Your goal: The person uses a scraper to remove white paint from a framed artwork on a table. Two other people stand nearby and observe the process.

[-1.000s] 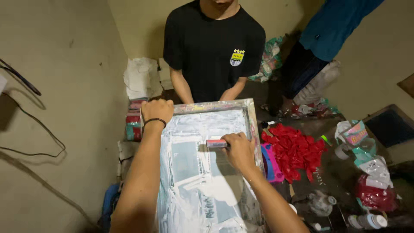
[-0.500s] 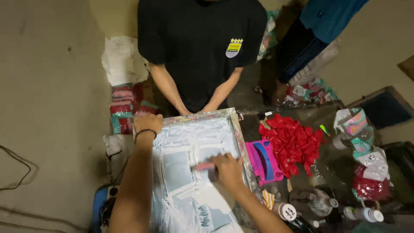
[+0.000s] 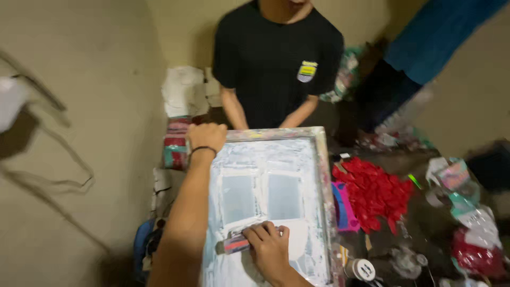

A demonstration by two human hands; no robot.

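Observation:
A framed printing screen [image 3: 320, 159] smeared with white ink lies flat in front of me, with two grey rectangular patches in its mesh. My left hand [image 3: 206, 136], a dark band on its wrist, grips the frame's far left corner. My right hand [image 3: 268, 246] presses a small squeegee [image 3: 235, 243] with a red and grey handle onto the near part of the mesh. A person in a black shirt [image 3: 276, 58] stands at the far end, both of their hands at the frame's far edge.
A heap of red pieces [image 3: 374, 192] and a pink-and-blue item [image 3: 342, 204] lie right of the frame. Bags and wrappers [image 3: 462, 196] clutter the far right. A round lidded container [image 3: 363, 269] sits near the bottom. Stacked white and red bundles [image 3: 180, 106] stand by the wall at left.
My right hand has dragged the squeegee toward me down the mesh. My left hand stays on the frame's far corner. The view has swung about.

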